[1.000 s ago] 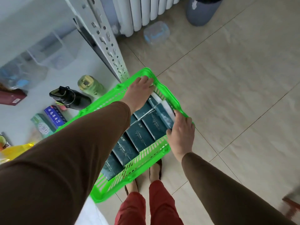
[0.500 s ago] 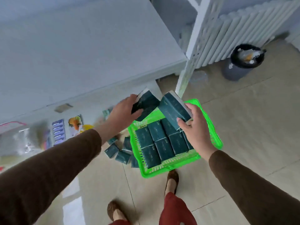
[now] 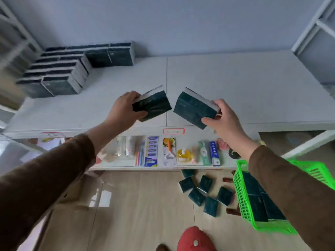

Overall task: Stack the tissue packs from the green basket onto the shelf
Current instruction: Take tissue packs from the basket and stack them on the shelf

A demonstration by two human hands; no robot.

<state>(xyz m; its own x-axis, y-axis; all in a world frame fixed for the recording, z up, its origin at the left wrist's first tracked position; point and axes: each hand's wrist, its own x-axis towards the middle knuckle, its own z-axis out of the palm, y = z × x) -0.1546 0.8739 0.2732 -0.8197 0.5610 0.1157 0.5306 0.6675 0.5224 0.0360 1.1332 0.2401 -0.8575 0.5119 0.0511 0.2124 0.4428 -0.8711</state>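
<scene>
Beside green basket (image 3: 241, 196), loose packs (image 3: 210, 206) litter floor (image 3: 136, 205).

The white shelf (image 3: 226, 84) carries a stepped stack of dark tissue packs (image 3: 59, 69) at its far left corner (against the wall). A lower shelf (image 3: 126, 168) holds a row of small packaged goods (image 3: 163, 153). On the tiled floor (image 3: 136, 205) stands the green basket (image 3: 241, 200), with packs inside, and just beside it lie loose packs (image 3: 203, 192), scattered.
</scene>
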